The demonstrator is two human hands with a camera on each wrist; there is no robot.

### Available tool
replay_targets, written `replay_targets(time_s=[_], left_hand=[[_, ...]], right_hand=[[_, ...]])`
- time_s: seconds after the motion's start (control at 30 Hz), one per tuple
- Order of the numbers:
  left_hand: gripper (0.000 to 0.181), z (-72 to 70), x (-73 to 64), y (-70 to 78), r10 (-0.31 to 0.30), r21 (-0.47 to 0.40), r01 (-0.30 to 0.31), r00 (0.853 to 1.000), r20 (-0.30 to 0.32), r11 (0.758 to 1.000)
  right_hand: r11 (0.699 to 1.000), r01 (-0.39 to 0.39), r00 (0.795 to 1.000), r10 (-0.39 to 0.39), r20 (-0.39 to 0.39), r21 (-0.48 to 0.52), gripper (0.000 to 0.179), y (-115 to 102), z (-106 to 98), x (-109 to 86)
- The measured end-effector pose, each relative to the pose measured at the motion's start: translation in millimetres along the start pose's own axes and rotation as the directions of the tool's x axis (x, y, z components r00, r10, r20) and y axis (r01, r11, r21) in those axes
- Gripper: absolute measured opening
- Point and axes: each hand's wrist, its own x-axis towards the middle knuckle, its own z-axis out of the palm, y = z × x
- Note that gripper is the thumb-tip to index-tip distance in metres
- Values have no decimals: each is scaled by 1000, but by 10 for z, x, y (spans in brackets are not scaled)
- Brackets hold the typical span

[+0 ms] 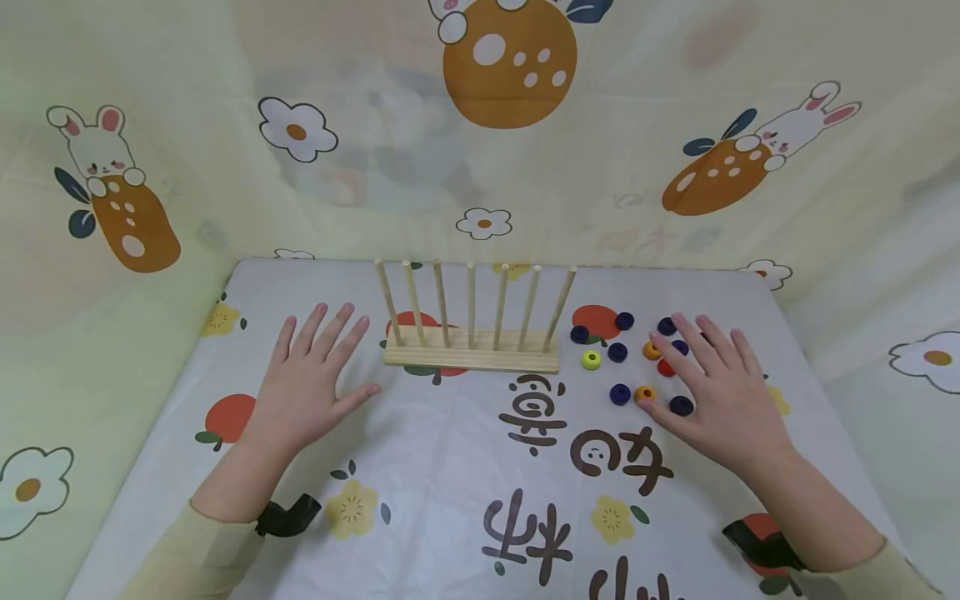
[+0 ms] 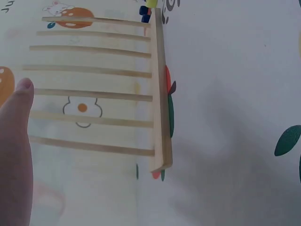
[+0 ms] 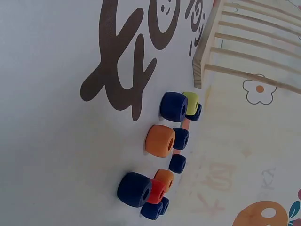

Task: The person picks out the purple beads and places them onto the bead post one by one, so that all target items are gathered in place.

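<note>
A wooden rack [image 1: 471,358] with several upright pegs stands toward the back of the table, all its pegs bare. To its left my left hand [image 1: 311,387] is spread with straight fingers and holds nothing; its thumb [image 2: 23,103] shows at the edge of the left wrist view. On the right, my right hand [image 1: 723,392] is spread beside and partly over a loose group of beads, gripping none. Among them are dark blue beads [image 1: 619,394], orange beads [image 3: 160,141], a red bead [image 3: 156,190] and a yellow-green bead [image 1: 591,360]. The right hand hides part of the group.
A white cloth [image 1: 435,467] printed with fruit, flowers and brown lettering covers the table. Behind it rises a pale curtain [image 1: 375,183] with rabbit and flower prints, which also hangs at both sides. A black strap [image 1: 288,517] is at the left wrist.
</note>
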Motion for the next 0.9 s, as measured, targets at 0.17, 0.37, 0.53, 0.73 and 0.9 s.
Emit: replay_targets(time_s=[0.17, 0.37, 0.53, 0.73, 0.9], left_hand=[[93, -6, 4, -14, -9, 14, 8, 1000, 9, 1000], [89, 26, 12, -23, -14, -27, 15, 1000, 11, 1000], [87, 89, 23, -45, 1, -66, -2, 1000, -12, 998], [83, 147, 40, -51, -6, -152, 2, 1000, -29, 988], [82, 208, 65, -54, -50, -193, 56, 998, 36, 980]], right_hand=[[999, 24, 999, -23, -36, 31, 90, -6, 10, 17], [996, 31, 998, -26, -60, 78, 76, -24, 45, 17], [995, 28, 997, -21, -73, 99, 69, -15, 125, 19], [995, 4, 998, 2, -56, 102, 63, -14, 273, 11], [996, -38, 999, 38, -2, 83, 62, -32, 373, 3]])
